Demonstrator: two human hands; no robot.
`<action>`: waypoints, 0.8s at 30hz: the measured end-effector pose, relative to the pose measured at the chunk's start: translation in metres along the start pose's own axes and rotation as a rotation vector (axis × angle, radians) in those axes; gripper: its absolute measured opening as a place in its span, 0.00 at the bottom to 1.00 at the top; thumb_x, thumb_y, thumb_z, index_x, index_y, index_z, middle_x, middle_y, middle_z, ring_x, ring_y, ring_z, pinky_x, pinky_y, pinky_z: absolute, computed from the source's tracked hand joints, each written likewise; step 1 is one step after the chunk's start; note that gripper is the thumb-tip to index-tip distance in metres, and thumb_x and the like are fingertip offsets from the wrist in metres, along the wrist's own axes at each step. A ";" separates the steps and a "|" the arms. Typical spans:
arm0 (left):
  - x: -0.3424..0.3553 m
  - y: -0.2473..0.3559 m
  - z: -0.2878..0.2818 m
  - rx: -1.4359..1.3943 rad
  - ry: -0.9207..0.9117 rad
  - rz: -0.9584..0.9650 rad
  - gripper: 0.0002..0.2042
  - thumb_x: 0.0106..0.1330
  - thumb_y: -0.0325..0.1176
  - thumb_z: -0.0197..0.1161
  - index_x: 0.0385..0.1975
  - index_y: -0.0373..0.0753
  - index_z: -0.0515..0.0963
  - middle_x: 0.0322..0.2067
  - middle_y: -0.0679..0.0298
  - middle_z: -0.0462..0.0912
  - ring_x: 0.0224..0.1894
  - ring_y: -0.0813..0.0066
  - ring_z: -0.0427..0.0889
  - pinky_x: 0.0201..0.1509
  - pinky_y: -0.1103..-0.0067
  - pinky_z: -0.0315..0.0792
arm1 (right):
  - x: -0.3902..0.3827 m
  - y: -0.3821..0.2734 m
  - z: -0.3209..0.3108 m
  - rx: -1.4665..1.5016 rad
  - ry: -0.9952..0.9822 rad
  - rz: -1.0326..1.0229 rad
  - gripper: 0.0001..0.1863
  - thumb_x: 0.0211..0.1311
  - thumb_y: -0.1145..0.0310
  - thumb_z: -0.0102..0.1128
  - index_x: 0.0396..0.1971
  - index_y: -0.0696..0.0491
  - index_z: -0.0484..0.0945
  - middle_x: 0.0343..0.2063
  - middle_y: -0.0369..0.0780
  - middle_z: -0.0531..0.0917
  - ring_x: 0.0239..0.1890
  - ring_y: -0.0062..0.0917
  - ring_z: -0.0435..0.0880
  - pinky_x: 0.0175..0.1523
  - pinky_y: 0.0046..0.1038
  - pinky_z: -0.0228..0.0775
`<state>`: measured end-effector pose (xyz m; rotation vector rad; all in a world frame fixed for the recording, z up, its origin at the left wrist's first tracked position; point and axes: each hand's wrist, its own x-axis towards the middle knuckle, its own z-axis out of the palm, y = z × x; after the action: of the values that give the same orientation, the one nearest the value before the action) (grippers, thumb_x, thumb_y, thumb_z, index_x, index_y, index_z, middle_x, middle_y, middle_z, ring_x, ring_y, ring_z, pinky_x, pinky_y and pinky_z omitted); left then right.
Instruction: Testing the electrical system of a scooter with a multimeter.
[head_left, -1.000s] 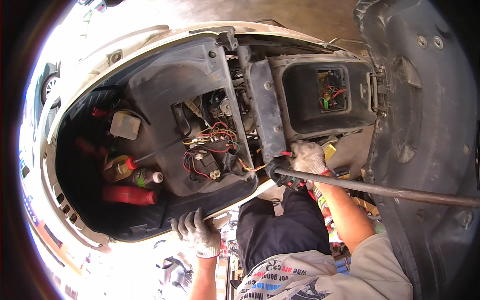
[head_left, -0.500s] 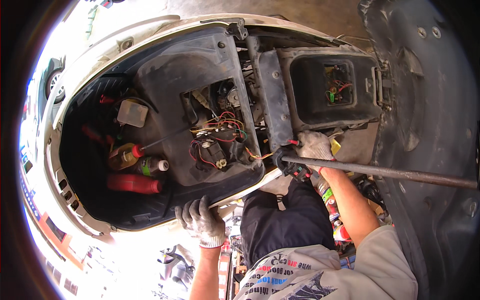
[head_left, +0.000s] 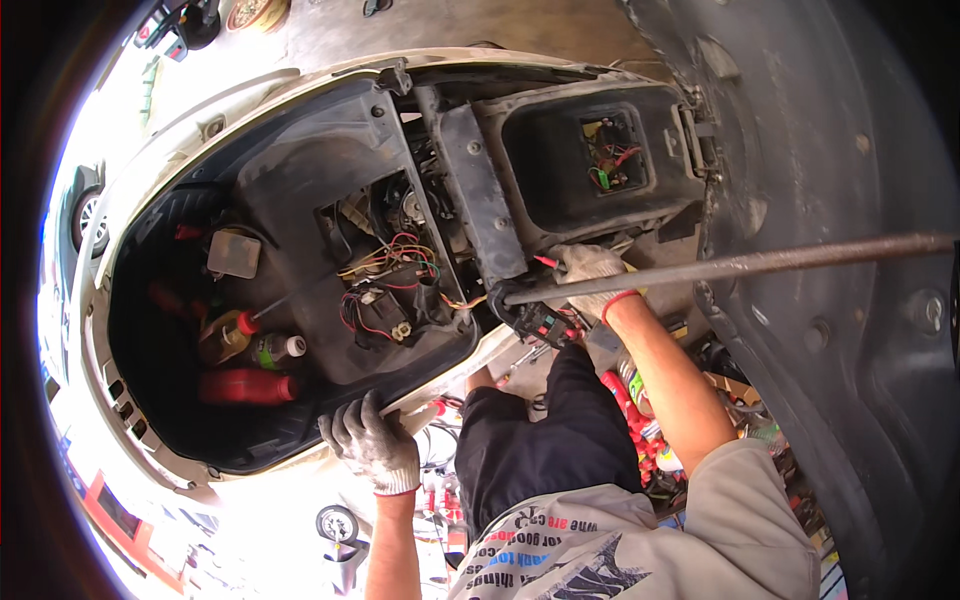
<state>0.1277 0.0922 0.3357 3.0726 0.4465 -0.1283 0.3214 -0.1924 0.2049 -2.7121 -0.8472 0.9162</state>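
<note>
In a grey-white work glove, my left hand (head_left: 372, 448) rests at the near rim of the scooter's storage compartment (head_left: 290, 450), fingers stretched out and slightly apart. My right hand (head_left: 592, 275), gloved too, is closed on a red-tipped test probe (head_left: 547, 262), just beside the metal crossbar (head_left: 485, 190). Below it hangs a black clamp meter (head_left: 545, 322) with red plugs, at the lower end of a long metal rod (head_left: 740, 268). The rod crosses in front of my right hand and hides part of its fingers. Coloured wires and connectors (head_left: 400, 258) show through the compartment's opening.
Inside the compartment lie a red bottle (head_left: 247, 387), a red-capped bottle (head_left: 225, 338), a white-capped bottle (head_left: 280, 348) and a small square box (head_left: 234, 253). A smaller bin (head_left: 540, 200) lies beyond the crossbar. The large raised dark panel (head_left: 830, 330) rises on the right.
The view has shifted, so the scooter and both hands appear further left. My right hand still holds the probe near the crossbar; my left stays at the rim.
</note>
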 end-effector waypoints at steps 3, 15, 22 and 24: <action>-0.002 0.000 -0.001 0.016 0.002 -0.005 0.20 0.48 0.28 0.66 0.44 0.38 0.74 0.38 0.56 0.75 0.47 0.57 0.74 0.65 0.51 0.57 | -0.001 0.006 0.002 0.098 -0.052 0.146 0.18 0.63 0.62 0.51 0.49 0.52 0.76 0.43 0.48 0.81 0.46 0.40 0.80 0.50 0.38 0.72; -0.005 0.003 -0.006 -0.017 0.000 -0.020 0.19 0.50 0.27 0.65 0.44 0.38 0.75 0.39 0.55 0.77 0.49 0.55 0.74 0.66 0.56 0.56 | -0.046 0.031 0.014 0.181 0.379 0.530 0.16 0.65 0.57 0.50 0.44 0.52 0.77 0.43 0.46 0.80 0.48 0.41 0.79 0.51 0.39 0.72; -0.007 0.005 -0.005 -0.006 0.016 0.001 0.18 0.50 0.28 0.66 0.44 0.39 0.76 0.39 0.56 0.79 0.49 0.57 0.75 0.66 0.57 0.56 | -0.050 0.046 0.034 0.296 0.519 0.481 0.18 0.63 0.60 0.53 0.49 0.52 0.75 0.46 0.49 0.80 0.51 0.43 0.77 0.56 0.38 0.69; -0.009 0.003 -0.006 0.010 0.012 0.008 0.19 0.51 0.29 0.66 0.45 0.39 0.76 0.40 0.54 0.79 0.49 0.55 0.75 0.65 0.58 0.57 | -0.050 0.037 0.030 0.359 0.490 0.582 0.15 0.62 0.61 0.54 0.46 0.51 0.76 0.44 0.48 0.80 0.49 0.44 0.78 0.54 0.39 0.70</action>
<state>0.1208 0.0868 0.3422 3.0865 0.4350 -0.1124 0.2879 -0.2521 0.1942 -2.6854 0.1937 0.3766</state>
